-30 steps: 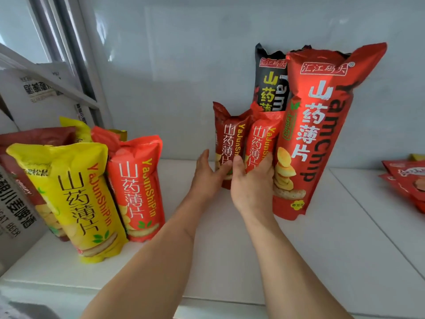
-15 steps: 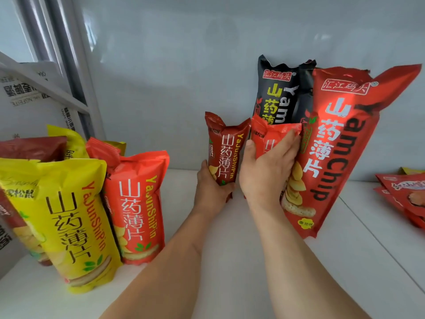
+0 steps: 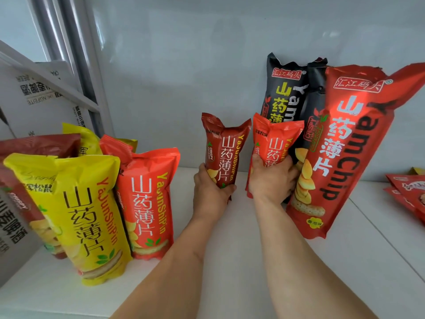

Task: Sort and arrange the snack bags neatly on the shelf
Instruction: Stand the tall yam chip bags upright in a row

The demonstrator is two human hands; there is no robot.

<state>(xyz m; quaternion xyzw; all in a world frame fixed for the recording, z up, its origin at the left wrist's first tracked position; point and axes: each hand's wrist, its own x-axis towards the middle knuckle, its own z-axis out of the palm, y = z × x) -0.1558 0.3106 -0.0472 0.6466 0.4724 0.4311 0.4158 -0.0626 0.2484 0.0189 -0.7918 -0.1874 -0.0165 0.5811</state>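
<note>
Shelf [image 3: 230, 261]: large red bag [image 3: 345, 157] and black bag [image 3: 285, 88] stand at rear right; yellow bag [image 3: 87, 215] group stands left. Unplaced: dark red small bag [image 3: 226, 148], gripped by left hand [image 3: 209, 192]; orange small bag [image 3: 276, 143], gripped by right hand [image 3: 271, 180]

Two small bags [image 3: 224, 153] [image 3: 274, 143] mid-shelf [image 3: 230, 261]; standing bags [image 3: 147, 203] left; tall bags [image 3: 345, 153] right.

Two small bags are up off the white shelf [image 3: 230, 261], one in each hand: a dark red bag [image 3: 224, 150] and a brighter orange-red bag [image 3: 274, 143], both upright-ish. Right beside them a tall red YamChip bag [image 3: 345, 157] leans in front of a black bag [image 3: 284, 88]. Over left, a yellow bag [image 3: 80, 215] and a red bag [image 3: 147, 203] stand together.
</note>
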